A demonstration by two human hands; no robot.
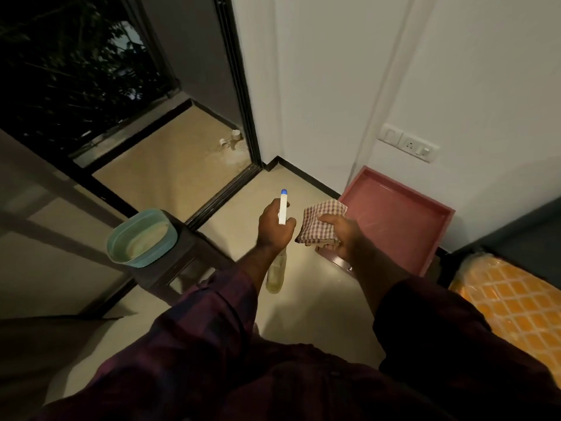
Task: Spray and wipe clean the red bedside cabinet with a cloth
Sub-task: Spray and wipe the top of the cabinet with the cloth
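While near cabinet [394, 220]; bottle [283, 209], cloth [318, 223]

Red bedside cabinet [403, 220]: pinkish-red top. Checked cloth [321, 220]: red-white gingham. Plastic spray bottle [283, 211]: white head, blue tip, yellowish liquid. Oval plastic basin [142, 259]: teal. Bed cover [510, 308]: orange, diamond grid.

Your bedside cabinet [403, 220] stands far right against the wall, under the switch plate [408, 142]. The mattress [510, 305] lies near right of it. To your left, a basin [139, 238] sits on a stool [179, 262]. Between stool and cabinet, your left hand [274, 229] holds the spray bottle [283, 211]. Just right of it, your right hand [343, 235] holds the cloth [318, 221] at the cabinet's left edge.
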